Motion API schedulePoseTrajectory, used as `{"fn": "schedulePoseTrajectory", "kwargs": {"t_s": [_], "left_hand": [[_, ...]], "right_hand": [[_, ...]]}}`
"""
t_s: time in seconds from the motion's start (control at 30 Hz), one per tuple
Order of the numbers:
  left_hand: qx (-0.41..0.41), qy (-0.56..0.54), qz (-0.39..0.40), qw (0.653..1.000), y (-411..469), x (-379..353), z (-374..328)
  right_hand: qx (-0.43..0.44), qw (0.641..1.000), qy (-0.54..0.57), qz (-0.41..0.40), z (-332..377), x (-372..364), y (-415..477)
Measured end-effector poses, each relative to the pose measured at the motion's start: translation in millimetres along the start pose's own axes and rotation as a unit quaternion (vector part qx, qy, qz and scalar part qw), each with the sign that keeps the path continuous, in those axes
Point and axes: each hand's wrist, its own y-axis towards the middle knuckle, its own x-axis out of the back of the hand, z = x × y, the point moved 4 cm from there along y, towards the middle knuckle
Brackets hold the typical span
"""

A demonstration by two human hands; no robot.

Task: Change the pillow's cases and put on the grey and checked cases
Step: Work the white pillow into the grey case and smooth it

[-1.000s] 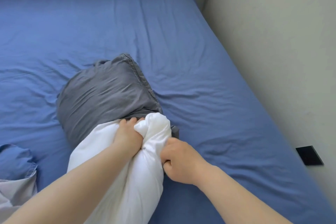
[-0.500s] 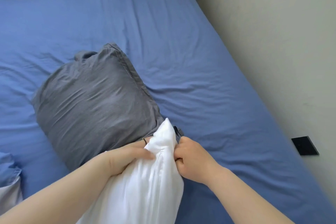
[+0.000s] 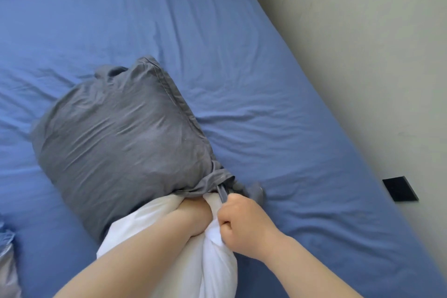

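A white pillow [image 3: 212, 264] lies on the blue bed, its far half inside a grey pillowcase [image 3: 121, 143]. My left hand [image 3: 193, 213] is pushed into the mouth of the case along the pillow; its fingers are hidden under the grey cloth. My right hand [image 3: 239, 222] grips the grey edge of the case at the opening, fist curled, with a bunched fold of the case [image 3: 251, 191] just beyond it. No checked case is in view.
The blue bed sheet [image 3: 217, 55] spreads all round. A pale wall [image 3: 362, 55] runs along the bed's right side, with a small black flat thing [image 3: 400, 189] on the floor. Crumpled blue and grey cloth [image 3: 7, 261] lies at the left edge.
My left hand went from holding the pillow's corner outside the case to deep inside the opening. The pillow corner has gone in. My right hand pulled the case edge nearer.
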Motion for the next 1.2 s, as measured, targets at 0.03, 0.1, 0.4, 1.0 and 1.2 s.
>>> {"fn": "schedulePoseTrajectory", "kwargs": {"t_s": [0.03,0.1,0.4,1.0,1.2], "left_hand": [[-0.004,-0.002,-0.002,1.000,-1.8,3.4,-4.0],[-0.040,-0.023,0.002,0.999,-14.1,14.2,-12.0],[0.006,-0.374,-0.428,0.823,-135.8,44.7,43.3],[0.293,-0.498,-0.273,0.769,-159.0,-73.3,110.8],[0.344,-0.527,-0.332,0.703,-144.5,-44.7,118.6]], "right_hand": [[-0.049,0.998,-0.019,0.017,-14.7,-3.3,1.8],[-0.131,0.990,-0.023,0.041,-37.8,-8.6,3.7],[-0.205,0.975,-0.052,0.072,-46.8,-13.1,1.9],[0.023,0.957,-0.223,0.185,128.5,-85.5,22.0],[-0.043,0.947,-0.295,0.121,121.7,-94.7,47.6]]}}
